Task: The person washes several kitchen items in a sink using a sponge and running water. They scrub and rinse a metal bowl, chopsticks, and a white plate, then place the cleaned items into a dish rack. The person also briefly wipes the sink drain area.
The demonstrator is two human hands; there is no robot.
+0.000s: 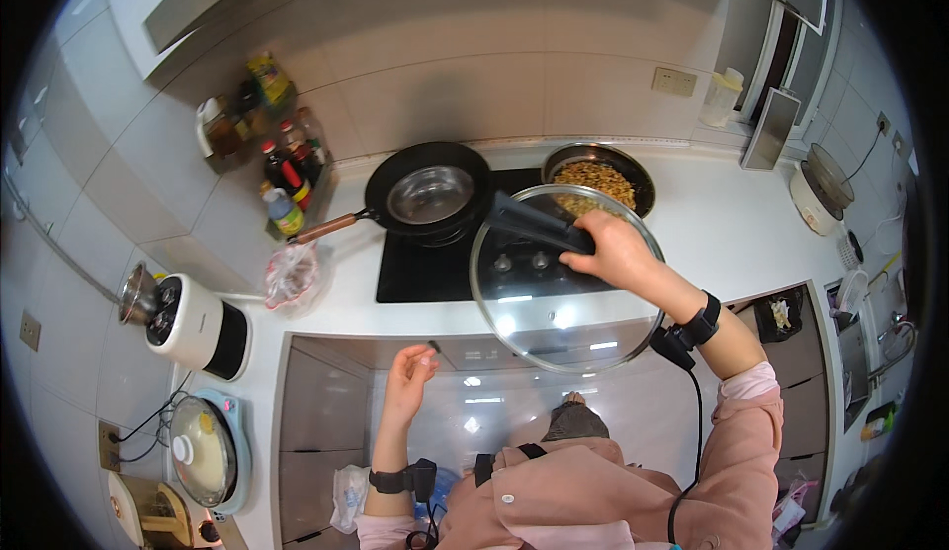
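My right hand [612, 250] grips the black handle of a large glass pan lid [563, 313], held over the front of the black cooktop [415, 276]. Through the lid's rear part shows some of the brown, chopped food [593, 179] in a dark round pan [645, 179] at the back right. My left hand [411, 379] is raised in front of the counter edge, fingers loosely curled, with nothing seen in it. A black wok [382, 172] with a wooden handle sits on the left of the cooktop, and a clear, shiny round vessel or lid [430, 194] lies inside it.
Sauce bottles [285, 172] and a knotted plastic bag [293, 276] stand left of the wok. A white countertop appliance [196, 324] and a lidded electric pan [200, 450] occupy the left counter. At the far right are a cream electric cooker [815, 198] and a sink [856, 372].
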